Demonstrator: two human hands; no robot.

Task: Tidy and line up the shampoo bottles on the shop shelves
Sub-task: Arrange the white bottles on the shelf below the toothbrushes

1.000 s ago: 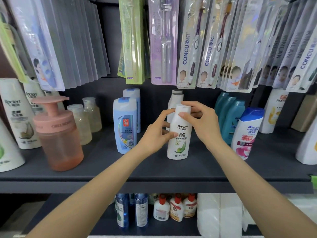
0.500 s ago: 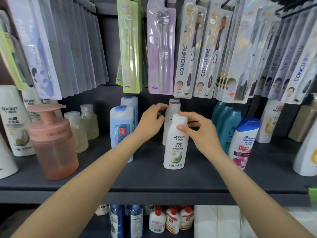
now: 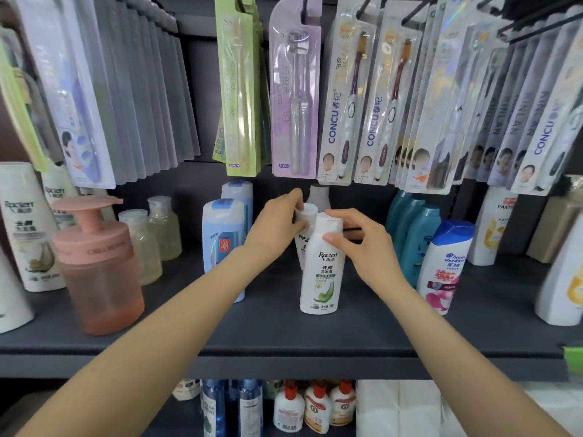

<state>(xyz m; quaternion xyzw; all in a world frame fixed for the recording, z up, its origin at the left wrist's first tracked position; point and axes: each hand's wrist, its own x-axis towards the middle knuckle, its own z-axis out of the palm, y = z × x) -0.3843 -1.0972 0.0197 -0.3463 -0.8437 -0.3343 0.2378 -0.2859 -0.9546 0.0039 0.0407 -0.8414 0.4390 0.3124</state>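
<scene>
Left hand (image 3: 277, 225) moved from the front Raclen bottle (image 3: 321, 266) to grip the second one (image 3: 304, 225) just behind; right hand (image 3: 359, 244) pinches the front bottle's neck, mid-shelf (image 3: 284, 335). I see blue bottles (image 3: 224, 241) crowding left, teal bottles (image 3: 416, 234) right.

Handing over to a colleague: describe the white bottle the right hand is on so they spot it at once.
On the dark middle shelf, under the purple toothbrush pack, stands a row of white Raclen bottles. It is the front bottle, held by the right hand: the only one showing its full green-leaf label.

A shop: stocked shelf (image 3: 284, 339) of shampoo bottles (image 3: 321, 272), hanging toothbrush packs (image 3: 295, 99).
</scene>
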